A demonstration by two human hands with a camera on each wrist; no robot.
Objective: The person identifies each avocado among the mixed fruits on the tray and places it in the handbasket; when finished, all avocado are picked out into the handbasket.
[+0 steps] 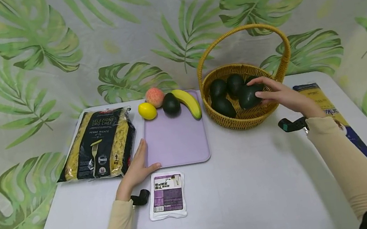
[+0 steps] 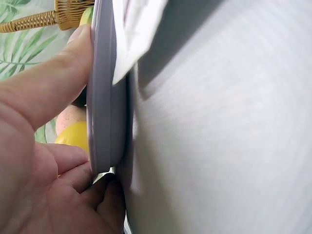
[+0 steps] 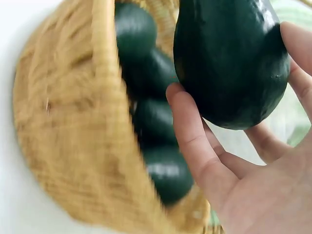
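My right hand [image 1: 282, 95] grips a dark green avocado [image 3: 231, 63] over the right part of the wicker basket [image 1: 242, 123]. The thumb and fingers curl around its sides, and several more avocados [image 1: 218, 88] lie in the basket. My left hand [image 1: 138, 168] holds the near left corner of the lilac tray [image 1: 177, 143], with its thumb on the front rim and its fingers along the left side. Along the tray's far side lie a lemon [image 1: 147, 111], a peach [image 1: 155, 97], another avocado [image 1: 171, 105] and a banana [image 1: 189, 103].
A bag of penne pasta [image 1: 97, 143] lies left of the tray. A white and purple packet [image 1: 167, 196] lies in front of the tray. Beneath the right forearm is a yellow and blue package [image 1: 325, 109]. The basket's tall handle [image 1: 240, 30] arches above it.
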